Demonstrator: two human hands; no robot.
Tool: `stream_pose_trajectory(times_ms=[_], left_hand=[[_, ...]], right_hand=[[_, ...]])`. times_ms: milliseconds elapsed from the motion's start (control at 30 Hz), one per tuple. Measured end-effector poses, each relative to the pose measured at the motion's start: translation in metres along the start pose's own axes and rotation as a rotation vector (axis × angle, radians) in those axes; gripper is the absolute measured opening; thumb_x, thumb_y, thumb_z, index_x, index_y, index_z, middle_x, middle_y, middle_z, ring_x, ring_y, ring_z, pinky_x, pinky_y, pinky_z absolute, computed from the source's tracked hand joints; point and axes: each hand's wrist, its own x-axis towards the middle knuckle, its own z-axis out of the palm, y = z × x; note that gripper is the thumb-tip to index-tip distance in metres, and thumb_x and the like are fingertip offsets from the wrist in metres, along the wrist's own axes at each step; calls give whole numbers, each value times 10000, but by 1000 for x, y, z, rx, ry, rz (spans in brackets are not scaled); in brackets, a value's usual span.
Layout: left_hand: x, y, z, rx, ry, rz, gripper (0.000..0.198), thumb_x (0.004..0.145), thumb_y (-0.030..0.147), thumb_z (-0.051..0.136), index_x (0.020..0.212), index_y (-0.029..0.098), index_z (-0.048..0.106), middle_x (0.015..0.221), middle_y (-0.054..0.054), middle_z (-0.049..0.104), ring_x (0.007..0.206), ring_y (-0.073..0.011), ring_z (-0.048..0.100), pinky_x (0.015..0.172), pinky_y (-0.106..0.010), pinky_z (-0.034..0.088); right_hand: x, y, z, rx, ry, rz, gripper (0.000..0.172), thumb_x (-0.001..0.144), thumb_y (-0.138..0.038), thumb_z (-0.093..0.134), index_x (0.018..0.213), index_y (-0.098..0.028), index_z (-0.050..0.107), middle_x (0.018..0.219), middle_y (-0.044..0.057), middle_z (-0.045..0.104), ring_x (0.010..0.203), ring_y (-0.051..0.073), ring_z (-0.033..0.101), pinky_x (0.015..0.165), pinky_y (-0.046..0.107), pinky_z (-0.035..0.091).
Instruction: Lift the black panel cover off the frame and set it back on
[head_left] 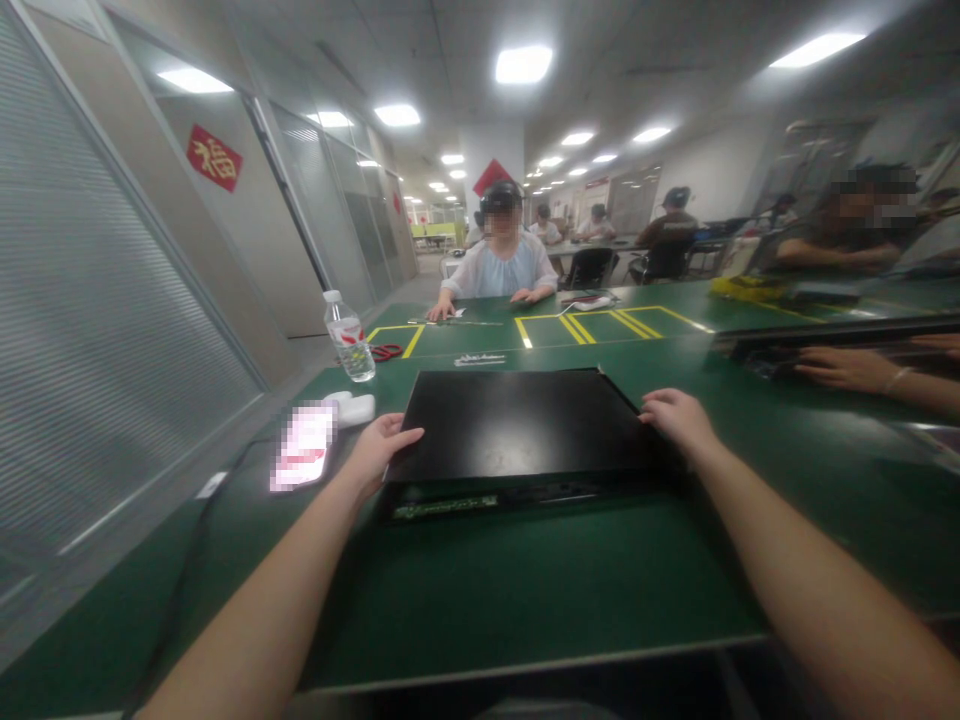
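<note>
A flat black display panel (517, 425) lies in front of me, its near edge apparently raised a little above the green table. Along that near edge shows a strip of green circuit board (446, 507). My left hand (380, 450) grips the panel's left edge, thumb on top and fingers mostly hidden at the side. At the opposite edge, my right hand (677, 422) pinches the panel's right side near its far corner.
A lit phone (306, 445) and a white case (355, 408) lie left of the panel. Behind them stand a water bottle (349, 338) and red scissors (387, 352). Yellow tape (577, 328) marks the green table (540, 590). Opposite sits a person; another's hand (847, 368) rests at right.
</note>
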Motion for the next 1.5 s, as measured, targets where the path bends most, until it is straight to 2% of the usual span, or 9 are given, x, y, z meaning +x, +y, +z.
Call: stream_pose_trajectory(times_ms=[133,467,733,900,1333,1500], left_hand=[[-4,2,2,16,-35,-32,519,551,78,924,955,146,607,825,-81,795,670,-195,750,673,-286,599],[-7,2,4,39,-24,-50,495,569,88,930,930,158,599,817,-76,793,677,-198,752,689,-293,597],[-8,3,6,49,-18,-61,447,599,75,914,924,157,618,838,-90,794,697,-211,760,702,-304,598],[-7,1,5,45,-16,-70,465,595,67,920,938,159,619,838,-93,794,716,-216,766,704,-300,605],[-9,3,7,20,2,-66,539,589,24,910,1038,168,648,902,-98,807,845,-264,787,817,-363,630],[-8,1,7,23,-2,-55,504,630,27,892,1055,153,652,912,-95,810,797,-227,784,809,-334,633]], right_hand=[[-4,-4,-2,-54,2,-9,214,756,-227,630,952,-223,715,756,40,760,789,224,711,706,305,485],[-11,-12,-1,-285,23,-70,242,772,-271,631,979,-239,752,880,67,763,818,239,676,664,300,452],[-18,-16,0,-418,49,-133,235,791,-290,632,982,-238,758,795,80,727,773,247,667,658,312,452],[-20,-19,0,-463,30,-159,250,801,-306,618,995,-236,760,837,96,733,801,264,671,672,324,461],[-10,-11,-3,-384,22,-120,191,787,-272,634,912,-235,773,835,90,749,794,253,675,649,310,453],[-4,-6,-2,-336,11,-120,197,757,-257,652,904,-226,779,829,86,756,818,254,688,668,301,461]])
